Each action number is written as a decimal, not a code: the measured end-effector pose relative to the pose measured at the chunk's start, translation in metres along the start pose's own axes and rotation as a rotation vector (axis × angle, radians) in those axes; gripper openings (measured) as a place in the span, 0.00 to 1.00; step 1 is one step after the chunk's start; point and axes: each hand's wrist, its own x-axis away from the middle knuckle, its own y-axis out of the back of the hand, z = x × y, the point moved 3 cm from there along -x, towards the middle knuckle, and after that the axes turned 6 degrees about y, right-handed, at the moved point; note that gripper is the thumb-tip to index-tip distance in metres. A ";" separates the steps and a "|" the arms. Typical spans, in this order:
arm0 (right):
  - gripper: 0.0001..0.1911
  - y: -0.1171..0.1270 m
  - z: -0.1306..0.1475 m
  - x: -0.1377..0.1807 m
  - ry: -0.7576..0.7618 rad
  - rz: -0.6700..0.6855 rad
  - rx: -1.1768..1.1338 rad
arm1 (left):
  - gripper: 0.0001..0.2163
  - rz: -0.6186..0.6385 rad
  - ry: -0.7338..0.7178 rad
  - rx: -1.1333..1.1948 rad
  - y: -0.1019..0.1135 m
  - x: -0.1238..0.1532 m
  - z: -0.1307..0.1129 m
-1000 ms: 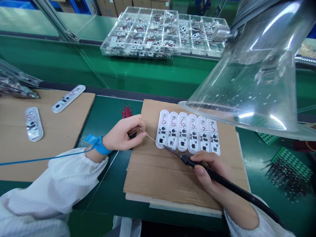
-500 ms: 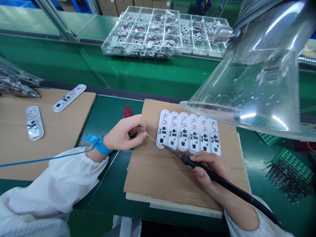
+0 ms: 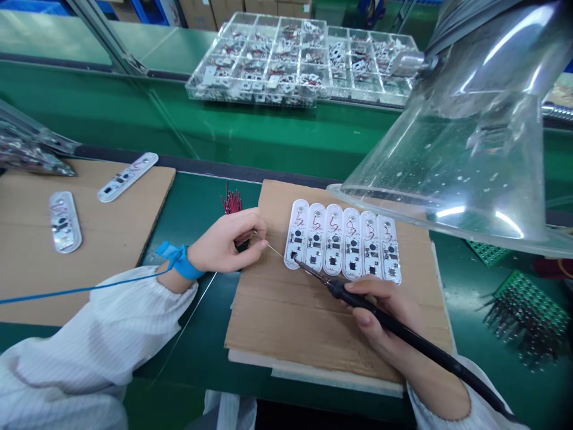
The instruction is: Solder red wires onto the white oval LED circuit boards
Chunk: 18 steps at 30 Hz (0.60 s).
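While the left hand point(image 3: 226, 242) pinches a thin solder wire point(image 3: 270, 246), the right hand point(image 3: 380, 313) grips a soldering iron point(image 3: 430, 348), its tip touching the leftmost of six white circuit boards point(image 3: 342, 242) on cardboard point(image 3: 313, 322).

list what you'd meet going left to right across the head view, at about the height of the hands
loose silvery circuit board → blue wrist strap → left hand → thin solder wire → row of six white circuit boards → green board studded with dark pins

Soldering iron tip point(image 3: 296, 261) moved, now on leftmost board point(image 3: 297, 230)
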 end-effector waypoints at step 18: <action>0.15 0.011 -0.018 0.010 -0.018 -0.178 -0.114 | 0.05 -0.005 0.023 -0.050 0.002 0.001 0.000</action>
